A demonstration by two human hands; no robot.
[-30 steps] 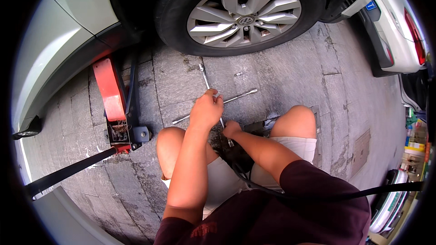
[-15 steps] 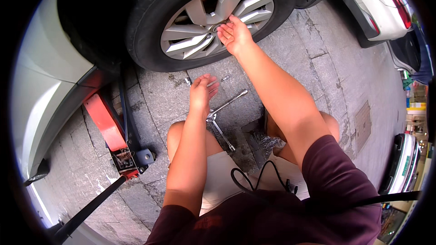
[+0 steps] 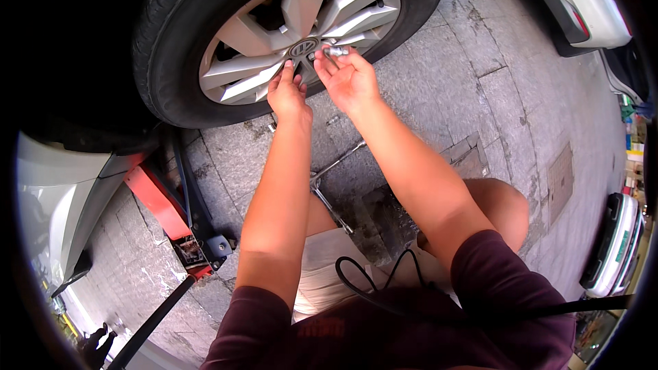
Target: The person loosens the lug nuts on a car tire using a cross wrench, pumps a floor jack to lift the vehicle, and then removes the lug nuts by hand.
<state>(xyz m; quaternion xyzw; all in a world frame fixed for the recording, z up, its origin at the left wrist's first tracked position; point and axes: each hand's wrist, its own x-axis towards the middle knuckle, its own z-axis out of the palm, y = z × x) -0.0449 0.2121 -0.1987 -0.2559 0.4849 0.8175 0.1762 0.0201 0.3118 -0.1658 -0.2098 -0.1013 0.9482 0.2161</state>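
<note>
The silver alloy wheel with its black tyre stands in front of me, fitted under the car. A small silver metal piece that looks like a wheel bolt sits between the thumb and fingers of my right hand, palm up beside the hub cap. Just left of it, my left hand reaches the lower spokes. Its fingers are curled and the fingertips touch the wheel below the hub; whatever they may pinch is hidden.
A four-way lug wrench lies on the paving between my knees. At left, a red floor jack with a long black handle stands beside the car body. Another white car is parked at the upper right.
My left hand has risen from above the paving to the wheel. My right hand has dropped slightly from the hub, and a metal piece now shows in it. My view has shifted nearer the wheel.
</note>
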